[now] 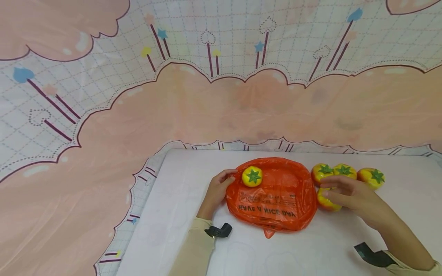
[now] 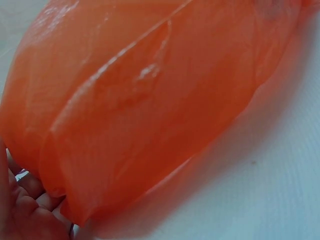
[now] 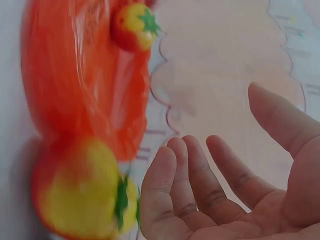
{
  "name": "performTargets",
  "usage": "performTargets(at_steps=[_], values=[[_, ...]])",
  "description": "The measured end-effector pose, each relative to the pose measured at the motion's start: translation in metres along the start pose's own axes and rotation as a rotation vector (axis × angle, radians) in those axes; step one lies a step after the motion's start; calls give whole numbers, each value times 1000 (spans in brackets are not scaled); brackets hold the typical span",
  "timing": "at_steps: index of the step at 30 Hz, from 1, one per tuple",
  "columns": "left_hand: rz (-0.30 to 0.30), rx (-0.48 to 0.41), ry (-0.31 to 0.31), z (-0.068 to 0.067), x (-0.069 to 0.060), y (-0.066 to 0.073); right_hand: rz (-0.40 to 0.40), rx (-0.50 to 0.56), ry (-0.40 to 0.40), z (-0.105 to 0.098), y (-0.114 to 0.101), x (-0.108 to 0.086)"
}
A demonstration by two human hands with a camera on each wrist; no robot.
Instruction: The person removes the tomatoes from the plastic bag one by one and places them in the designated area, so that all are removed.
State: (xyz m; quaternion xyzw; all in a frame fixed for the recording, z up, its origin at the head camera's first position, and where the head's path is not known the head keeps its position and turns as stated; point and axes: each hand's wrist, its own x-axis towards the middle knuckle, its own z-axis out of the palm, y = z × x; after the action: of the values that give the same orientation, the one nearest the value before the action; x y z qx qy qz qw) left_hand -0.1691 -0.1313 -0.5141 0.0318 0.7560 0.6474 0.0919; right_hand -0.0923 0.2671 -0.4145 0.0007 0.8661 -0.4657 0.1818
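A red plastic bag (image 1: 283,178), printed "HAVE A NICE DAY", is spread into a shallow bowl shape on the table. One toy persimmon (image 1: 252,176), yellow with a green star-shaped top, lies inside it near the upper left. My left hand (image 1: 216,188) grips the bag's left edge; its curled fingers (image 2: 32,185) are partly behind the plastic. Over the group at the bag's right side, my right hand (image 1: 355,195) hovers with fingers (image 3: 202,182) loosely bent and nothing between them. It partly covers a near toy persimmon (image 1: 326,201).
More red-and-yellow toy persimmons, such as the rightmost one (image 1: 371,177), sit against or just right of the bag. The white table (image 1: 172,184) ends at a patterned pink-and-white cloth (image 1: 241,111) behind and to the left.
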Motion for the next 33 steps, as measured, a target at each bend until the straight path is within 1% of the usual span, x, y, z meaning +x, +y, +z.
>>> performTargets(at_steps=[5,8,11,17,26,33], values=[[-4,6,4,-2,0,0,-35,27,-15,17,-14,9],[-17,4,3,-2,0,-1,-46,8,-10,24,-20,13],[-19,-1,0,-1,1,-1,-41,5,-23,29,-24,16],[-25,-5,-5,1,0,-1,-44,28,-64,37,-27,22],[-24,3,4,2,-1,2,-65,20,-78,50,-30,29],[-13,-7,8,1,-1,1,-67,64,-105,56,-35,33]])
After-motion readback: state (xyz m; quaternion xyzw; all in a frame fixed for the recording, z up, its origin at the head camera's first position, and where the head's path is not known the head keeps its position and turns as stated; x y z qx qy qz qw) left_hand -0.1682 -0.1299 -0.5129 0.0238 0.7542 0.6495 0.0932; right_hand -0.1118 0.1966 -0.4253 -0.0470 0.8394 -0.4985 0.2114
